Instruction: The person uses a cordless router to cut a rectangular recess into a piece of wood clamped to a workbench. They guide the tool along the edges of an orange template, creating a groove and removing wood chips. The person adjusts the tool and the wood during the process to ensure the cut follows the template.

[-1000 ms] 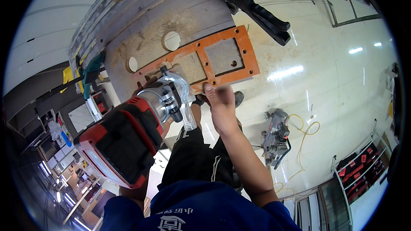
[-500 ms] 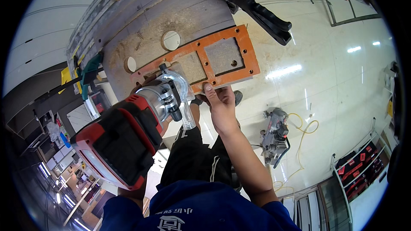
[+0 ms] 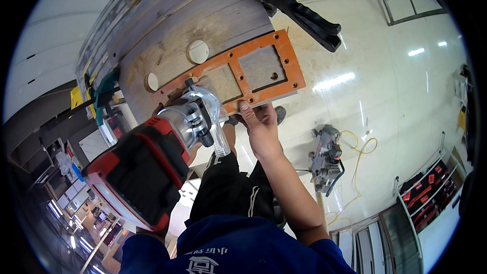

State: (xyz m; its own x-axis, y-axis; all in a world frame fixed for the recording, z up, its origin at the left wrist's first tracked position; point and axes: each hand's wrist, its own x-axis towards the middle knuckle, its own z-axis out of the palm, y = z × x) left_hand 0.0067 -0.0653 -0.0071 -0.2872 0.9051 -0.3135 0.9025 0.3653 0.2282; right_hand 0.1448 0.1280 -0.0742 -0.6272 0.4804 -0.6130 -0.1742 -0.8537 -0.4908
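One router, likely top-heavy, rigid: grip collar. Right hand pinches orange template edge; left hand mostly hidden, can't tell grip.

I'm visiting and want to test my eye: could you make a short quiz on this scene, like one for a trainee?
1. Multiple choice: what colour is the frame under the right hand's thumb?
A) blue
B) orange
C) green
2. True or false: the red-and-black power tool is to the left of the right hand.
3. Count: how many large round holes show in the worktop?

Key: 1. B; 2. true; 3. two.
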